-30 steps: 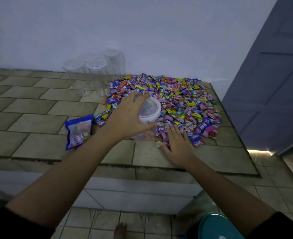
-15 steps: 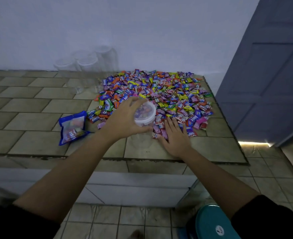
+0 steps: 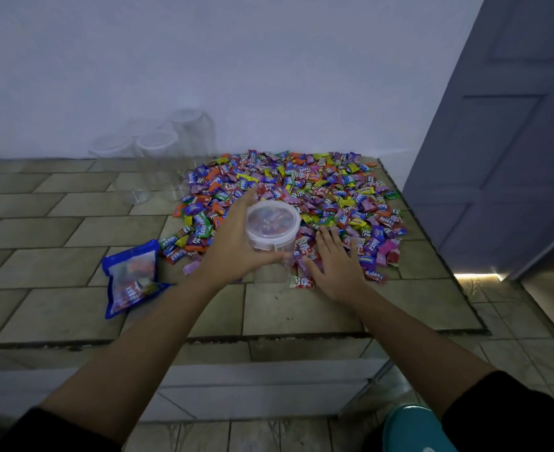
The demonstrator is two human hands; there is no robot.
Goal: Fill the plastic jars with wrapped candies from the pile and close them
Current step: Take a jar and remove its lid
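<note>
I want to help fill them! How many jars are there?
5. One jar in the left hand; four empty by the wall: front left, front right, behind them, rightmost. They are see-through, so more may hide.

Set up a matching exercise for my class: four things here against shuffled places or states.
1 jar with candies
2 blue candy bag
3 empty jars
4 right hand

A by the back wall
B flat on the candy pile's near edge
C gripped by the left hand
D lying left of the pile

Pairs: 1-C, 2-D, 3-A, 4-B
</note>
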